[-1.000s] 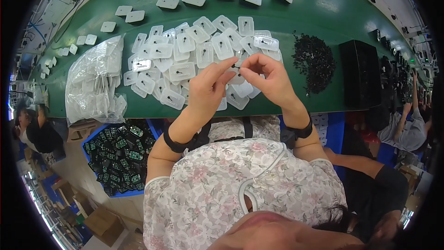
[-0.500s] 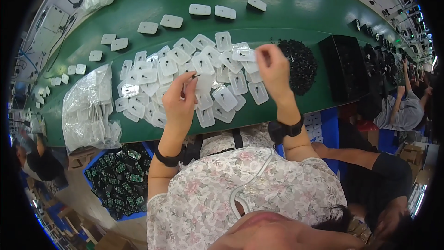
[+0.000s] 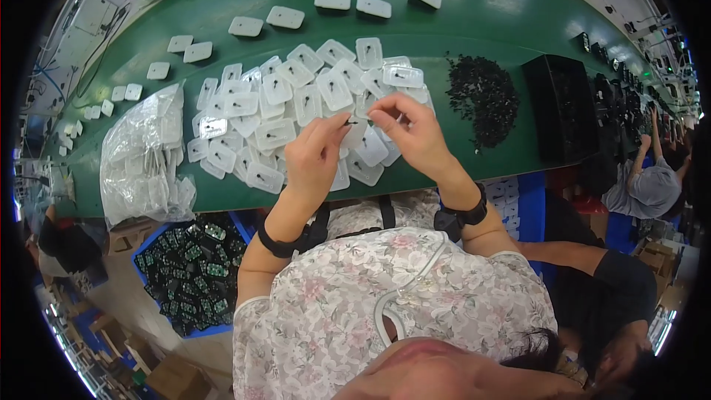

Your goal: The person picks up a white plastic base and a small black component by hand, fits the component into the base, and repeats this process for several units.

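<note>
My left hand [image 3: 315, 155] is closed in a pinch, and a small dark piece [image 3: 351, 123] sticks out from its fingertips. Facing it, my right hand [image 3: 415, 137] has thumb and forefinger drawn together; whatever may be between them is too small to make out. The two sets of fingertips are a short gap apart. Beneath and beyond both hands spreads a heap of whitish translucent plastic shells [image 3: 307, 104], many with a small black part at the middle. To the right of the heap lies a pile of tiny black parts [image 3: 485, 100].
Several white shells stand in a spaced row along the green table [image 3: 415, 37]. A clear plastic bag [image 3: 144, 163] of white pieces lies at left, a black box [image 3: 559, 107] at right. A blue bin [image 3: 192, 274] of circuit boards stands below the table edge. Another person's arm [image 3: 563, 252] is at right.
My right hand has come from above the heap's right side down and left toward my left hand. The left hand has shifted right with the dark piece. The view has moved slightly.
</note>
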`<state>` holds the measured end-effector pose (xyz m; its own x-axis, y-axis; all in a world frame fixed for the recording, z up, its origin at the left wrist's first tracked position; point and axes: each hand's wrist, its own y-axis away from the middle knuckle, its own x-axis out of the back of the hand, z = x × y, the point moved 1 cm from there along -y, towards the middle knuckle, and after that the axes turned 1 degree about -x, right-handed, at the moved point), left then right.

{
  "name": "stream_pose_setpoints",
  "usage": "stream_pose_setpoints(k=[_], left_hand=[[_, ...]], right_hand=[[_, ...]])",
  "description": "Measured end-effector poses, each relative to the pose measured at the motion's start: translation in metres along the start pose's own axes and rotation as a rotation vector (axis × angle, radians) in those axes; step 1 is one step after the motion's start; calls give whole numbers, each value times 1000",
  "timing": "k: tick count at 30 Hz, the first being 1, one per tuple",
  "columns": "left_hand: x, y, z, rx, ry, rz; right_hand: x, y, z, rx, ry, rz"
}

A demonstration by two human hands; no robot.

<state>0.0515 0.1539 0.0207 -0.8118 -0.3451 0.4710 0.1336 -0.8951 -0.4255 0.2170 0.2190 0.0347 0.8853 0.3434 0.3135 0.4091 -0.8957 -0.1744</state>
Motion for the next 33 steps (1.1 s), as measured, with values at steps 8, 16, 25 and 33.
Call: stream_pose_setpoints(k=[8,16,25,33], left_hand=[[10,11,-1,-88,-68,-9],[11,16,-6,-136,-89,17],[3,19,-8,522,881,-30],[-4,25,-12,464,815,-1]], right_hand=[[-24,-1,3,-175,-386,-277],[-25,3,-3,-329,-534,-320],[-30,4,0,-160,-287,-164],[-26,0,-6,-74,26,-134]])
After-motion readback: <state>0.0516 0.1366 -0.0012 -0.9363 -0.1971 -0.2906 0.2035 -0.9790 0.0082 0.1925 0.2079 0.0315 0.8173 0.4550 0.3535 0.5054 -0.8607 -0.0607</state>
